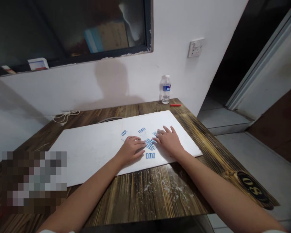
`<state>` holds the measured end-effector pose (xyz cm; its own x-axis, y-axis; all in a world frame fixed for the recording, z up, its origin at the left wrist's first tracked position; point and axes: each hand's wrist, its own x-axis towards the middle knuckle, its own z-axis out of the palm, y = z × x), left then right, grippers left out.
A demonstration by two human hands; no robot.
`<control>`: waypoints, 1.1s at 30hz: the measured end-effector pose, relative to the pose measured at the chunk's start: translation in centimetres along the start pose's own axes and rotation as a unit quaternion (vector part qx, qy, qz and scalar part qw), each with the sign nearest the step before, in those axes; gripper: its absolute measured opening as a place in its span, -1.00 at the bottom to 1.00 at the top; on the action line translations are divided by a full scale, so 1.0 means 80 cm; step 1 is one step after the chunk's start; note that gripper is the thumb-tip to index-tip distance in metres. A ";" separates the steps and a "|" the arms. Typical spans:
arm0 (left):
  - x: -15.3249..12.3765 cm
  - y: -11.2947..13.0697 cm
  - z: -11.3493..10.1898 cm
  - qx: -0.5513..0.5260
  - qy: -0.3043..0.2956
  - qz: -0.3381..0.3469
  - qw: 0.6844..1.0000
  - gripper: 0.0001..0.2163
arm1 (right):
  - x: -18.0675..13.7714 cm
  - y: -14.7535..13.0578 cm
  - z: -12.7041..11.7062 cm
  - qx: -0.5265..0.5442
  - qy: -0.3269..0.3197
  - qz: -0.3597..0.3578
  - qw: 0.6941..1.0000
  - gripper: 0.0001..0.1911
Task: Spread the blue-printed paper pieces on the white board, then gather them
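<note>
Small white pieces with blue outlines or stripes (pixel 150 155) lie on a white board (pixel 94 152); whether they are cards or tiles I cannot tell. Several overlap in a loose cluster (pixel 149 146) between my hands. My left hand (pixel 131 149) rests palm down at the cluster's left side, fingers stretched out and apart, the fingertips at its edge. On the other side my right hand (pixel 169 140) lies with spread fingers, partly covering a piece at the cluster's upper right. Apart from the cluster, single pieces lie at the upper left (pixel 123 132) and at the top (pixel 142 130).
The board lies on a dark wooden table (pixel 140 197). At the back right stand a plastic water bottle (pixel 166 92) and a red pen-like stick (pixel 175 105). A white cable (pixel 66 116) lies at the back left. A blurred-out patch (pixel 34 181) covers the left front.
</note>
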<state>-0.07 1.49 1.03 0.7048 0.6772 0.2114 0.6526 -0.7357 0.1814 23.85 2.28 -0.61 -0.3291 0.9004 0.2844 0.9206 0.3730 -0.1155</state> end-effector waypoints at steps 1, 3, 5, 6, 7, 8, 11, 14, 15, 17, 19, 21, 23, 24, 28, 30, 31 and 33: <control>0.000 0.001 -0.001 -0.002 0.000 0.003 1.000 -0.71 | 0.000 0.001 0.000 -0.001 0.006 0.007 1.000 -0.61; 0.001 0.005 -0.002 -0.002 0.006 0.005 1.000 -0.70 | 0.001 0.002 -0.003 0.005 0.016 0.009 1.000 -0.62; 0.001 0.008 -0.002 0.001 0.019 0.000 1.000 -0.67 | 0.001 0.002 -0.008 0.028 0.018 -0.013 0.999 -0.65; 0.001 0.009 -0.002 0.003 0.024 -0.004 1.000 -0.66 | 0.002 0.001 -0.011 0.045 0.016 -0.032 0.998 -0.66; 0.001 0.009 -0.002 0.003 0.024 -0.006 1.000 -0.66 | 0.002 0.001 -0.015 0.063 0.013 -0.053 0.997 -0.67; 0.001 0.008 -0.002 0.001 0.020 -0.006 1.000 -0.65 | 0.003 0.000 -0.018 0.077 0.008 -0.074 0.994 -0.66; -0.001 0.003 -0.001 -0.008 -0.004 0.001 1.000 -0.64 | 0.004 0.001 -0.023 0.099 -0.018 -0.122 0.987 -0.64; -0.004 -0.002 -0.001 -0.011 -0.021 0.009 1.000 -0.60 | 0.004 0.006 -0.021 0.100 -0.035 -0.138 0.985 -0.65; -0.005 -0.003 -0.001 -0.011 -0.025 0.011 1.000 -0.59 | 0.004 0.008 -0.020 0.094 -0.036 -0.135 0.986 -0.66; -0.006 -0.004 -0.003 -0.007 -0.033 0.016 0.999 -0.59 | 0.004 0.011 -0.016 0.074 -0.037 -0.127 0.988 -0.68; -0.007 -0.005 -0.005 -0.001 -0.042 0.022 0.999 -0.58 | 0.004 0.014 -0.013 0.053 -0.043 -0.116 0.991 -0.70; -0.007 -0.005 -0.006 0.004 -0.052 0.028 0.998 -0.57 | 0.004 0.015 -0.010 0.042 -0.052 -0.105 0.992 -0.69; -0.006 -0.005 -0.006 0.009 -0.065 0.029 0.997 -0.56 | 0.004 0.016 -0.007 0.039 -0.059 -0.095 0.993 -0.64; -0.006 -0.006 -0.005 0.013 -0.074 0.028 0.997 -0.54 | 0.004 0.017 -0.006 0.039 -0.062 -0.091 0.993 -0.62; -0.007 -0.007 -0.002 0.034 -0.124 0.016 0.992 -0.41 | 0.003 0.019 -0.001 0.044 -0.070 -0.076 0.994 -0.54; -0.007 -0.006 -0.001 0.045 -0.145 0.011 0.988 -0.33 | 0.003 0.019 0.002 0.047 -0.068 -0.065 0.994 -0.52; -0.007 -0.006 0.000 0.050 -0.150 0.010 0.987 -0.31 | 0.002 0.019 0.003 0.048 -0.065 -0.060 0.995 -0.52; -0.007 -0.005 -0.001 0.053 -0.147 0.014 0.988 -0.29 | 0.002 0.020 0.004 0.051 -0.054 -0.051 0.996 -0.53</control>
<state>-0.75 1.36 0.90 0.7629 0.6420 -0.0769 0.6465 -0.7593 0.0746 25.16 3.10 -1.01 -0.4454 0.8735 0.1966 0.8569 0.4795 -0.1889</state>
